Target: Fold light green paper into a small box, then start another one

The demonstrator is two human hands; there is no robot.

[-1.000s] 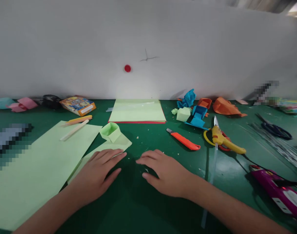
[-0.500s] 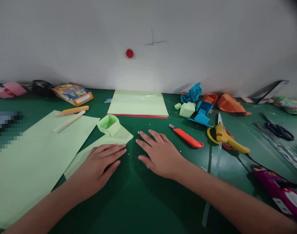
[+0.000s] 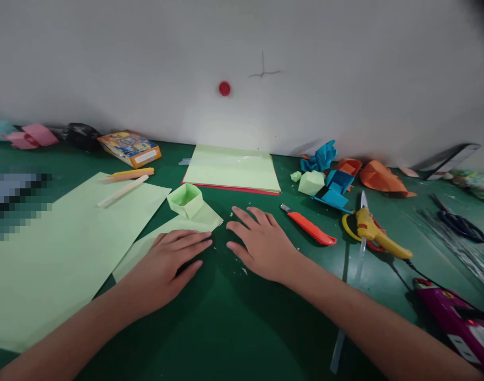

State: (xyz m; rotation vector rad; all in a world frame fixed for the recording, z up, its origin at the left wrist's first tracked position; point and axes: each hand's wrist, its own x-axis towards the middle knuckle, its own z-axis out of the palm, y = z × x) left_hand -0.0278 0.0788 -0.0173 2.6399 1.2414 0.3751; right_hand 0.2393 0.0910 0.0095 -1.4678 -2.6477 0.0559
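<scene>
Both hands palm-down, lower centre. Left hand (image 3: 170, 267) lies flat over the near part of a small green sheet (image 3: 150, 244): fingers together, thumb apart, nothing pinched. Reads as a steadying hand; actual pressure I can't tell. Right hand (image 3: 263, 246) has fingers spread wide, nothing in it, over the green table (image 3: 234, 328) among pale scraps; contact with the tabletop unclear. Folded green paper box (image 3: 185, 201) sits just left of centre, open top up, just past the left fingertips, overlapping the far part of the small sheet. Can't tell if joined or only resting there. Large green sheet (image 3: 67, 264) runs down the left side under the left forearm, probably kept there as stock; its right edge is beside the small sheet, so sweeping left risks dragging both. Orange cutter (image 3: 311, 227) right of centre, metal end toward the middle; likely parked for right-hand reach. Yellow glue gun (image 3: 379, 235) further right, cord running toward the purple power strip (image 3: 444, 312), lower right. Clear glue stick (image 3: 337, 352) extends down the frame and passes behind the right forearm in view, so a rightward swing could snag it. Paper pad (image 3: 231, 169) top centre against the wall (image 3: 146, 63) caps forward travel. Best working room: between the hands and lower centre, towards the bottom of the frame.
</scene>
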